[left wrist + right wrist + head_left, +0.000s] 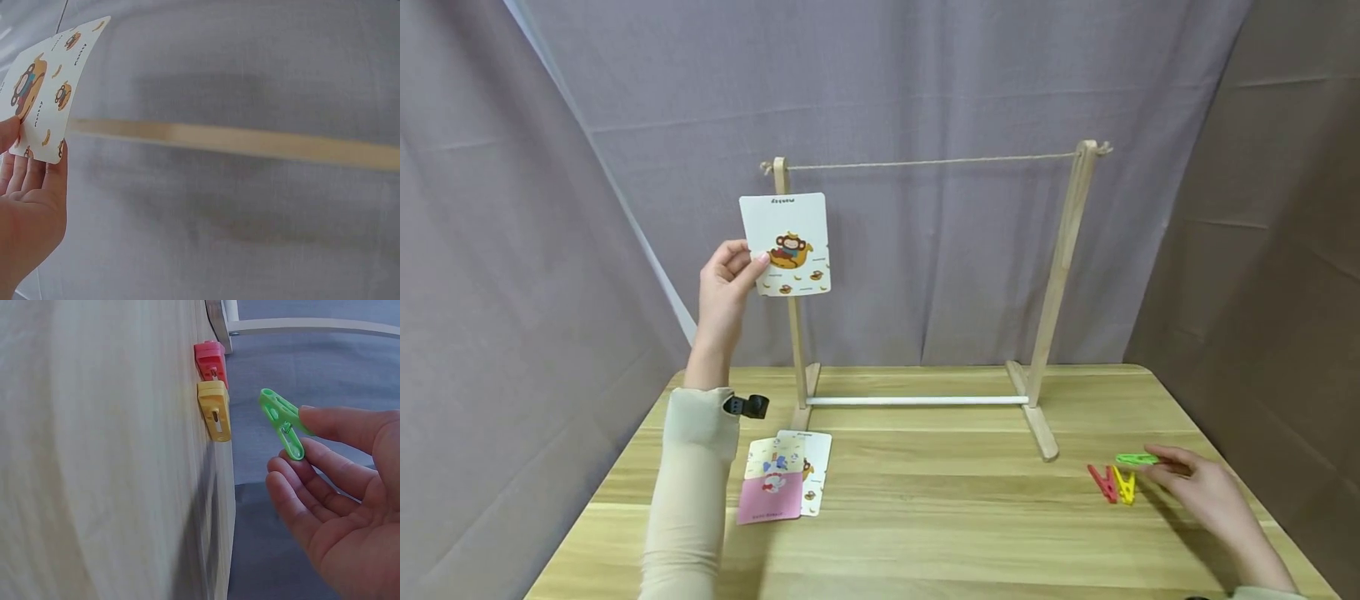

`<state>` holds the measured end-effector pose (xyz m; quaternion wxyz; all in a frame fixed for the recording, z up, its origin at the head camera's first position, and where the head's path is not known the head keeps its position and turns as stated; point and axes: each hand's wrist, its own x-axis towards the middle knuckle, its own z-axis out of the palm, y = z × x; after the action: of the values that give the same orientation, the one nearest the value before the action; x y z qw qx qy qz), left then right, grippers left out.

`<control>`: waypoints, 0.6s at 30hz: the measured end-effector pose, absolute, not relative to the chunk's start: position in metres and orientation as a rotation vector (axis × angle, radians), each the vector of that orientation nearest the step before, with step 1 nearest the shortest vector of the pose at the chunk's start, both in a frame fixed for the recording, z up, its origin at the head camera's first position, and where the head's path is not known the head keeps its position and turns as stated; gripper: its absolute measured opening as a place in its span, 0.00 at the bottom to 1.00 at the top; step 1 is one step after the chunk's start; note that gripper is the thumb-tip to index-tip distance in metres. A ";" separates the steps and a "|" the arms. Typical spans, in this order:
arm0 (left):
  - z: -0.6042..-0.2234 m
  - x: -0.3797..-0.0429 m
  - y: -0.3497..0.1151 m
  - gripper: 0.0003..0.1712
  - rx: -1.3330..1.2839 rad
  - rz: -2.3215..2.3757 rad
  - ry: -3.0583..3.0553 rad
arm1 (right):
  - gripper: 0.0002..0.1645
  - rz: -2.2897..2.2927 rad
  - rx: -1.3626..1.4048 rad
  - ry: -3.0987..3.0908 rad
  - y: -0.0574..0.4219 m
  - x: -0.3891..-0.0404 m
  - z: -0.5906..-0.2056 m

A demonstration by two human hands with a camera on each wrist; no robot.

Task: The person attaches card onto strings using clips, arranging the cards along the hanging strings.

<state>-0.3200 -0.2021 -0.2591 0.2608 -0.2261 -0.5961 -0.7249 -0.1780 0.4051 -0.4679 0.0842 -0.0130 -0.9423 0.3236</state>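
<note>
By the left wooden post [798, 350], the left hand [724, 279] is pinching a monkey card [790, 218]; near red and yellow clothespins [1125, 485], the right hand [1206, 492] is pinching a green clothespin [1135, 459] between thumb and fingers

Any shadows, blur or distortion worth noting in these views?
Head: shadow on the table by the right hand; left wrist: soft shadows across the curtain, wooden post slightly soft; right wrist: pale bar bows, probably lens distortion, green clip reasonably sharp.

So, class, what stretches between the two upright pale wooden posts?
In the head view, beige twine near the top and a slim white rod near the base.
</note>
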 end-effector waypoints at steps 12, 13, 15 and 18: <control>-0.253 -0.329 -0.171 0.09 -0.672 -2.005 -1.550 | 0.36 0.958 -0.054 -2.810 0.409 -0.177 -0.465; -0.252 -0.330 -0.168 0.09 -0.674 -2.008 -1.551 | 0.36 0.964 -0.058 -2.807 0.409 -0.177 -0.465; -0.252 -0.331 -0.163 0.09 -0.681 -2.020 -1.549 | 0.36 0.962 -0.064 -2.798 0.409 -0.178 -0.466; -0.251 -0.333 -0.155 0.10 -0.690 -2.046 -1.537 | 0.35 0.954 -0.063 -2.783 0.409 -0.178 -0.465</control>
<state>-0.3333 -0.1548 -0.2505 0.2433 -0.2525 -0.5624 -0.7488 -0.1778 0.4089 -0.4654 0.0995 -0.0212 -0.9411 0.3226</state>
